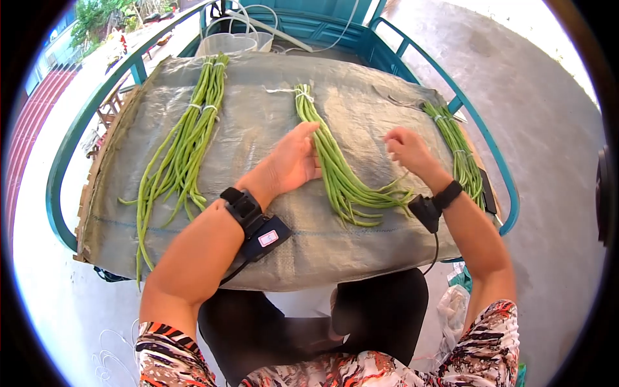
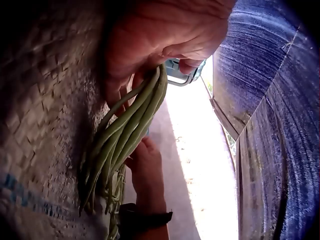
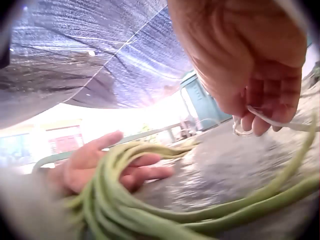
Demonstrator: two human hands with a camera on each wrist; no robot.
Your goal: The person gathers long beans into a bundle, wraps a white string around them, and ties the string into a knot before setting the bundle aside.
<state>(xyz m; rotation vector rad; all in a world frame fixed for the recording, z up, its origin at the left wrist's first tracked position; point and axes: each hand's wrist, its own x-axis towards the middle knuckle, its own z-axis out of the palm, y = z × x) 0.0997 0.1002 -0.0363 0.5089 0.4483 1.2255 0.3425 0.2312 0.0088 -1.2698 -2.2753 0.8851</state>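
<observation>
A bundle of long green yardlong beans [image 1: 342,171] lies in the middle of the grey woven sheet, tied near its upper end with a white tie [image 1: 304,97]. My left hand [image 1: 293,160] is at the left side of this bundle, its fingers reaching under the stalks. In the right wrist view that left hand [image 3: 87,167] shows straight, spread fingers beside the curved beans [image 3: 125,200]. To the right of the bundle, my right hand [image 1: 412,151] is raised with curled fingers. A thin white string [image 3: 282,124] is pinched in it in the right wrist view.
Another tied bean bundle [image 1: 193,129] lies at left, and a third [image 1: 456,151] along the right edge. The grey sheet [image 1: 258,97] covers a cart bed with teal rails [image 1: 80,129]. Behind it stand clear plastic tubs [image 1: 225,44].
</observation>
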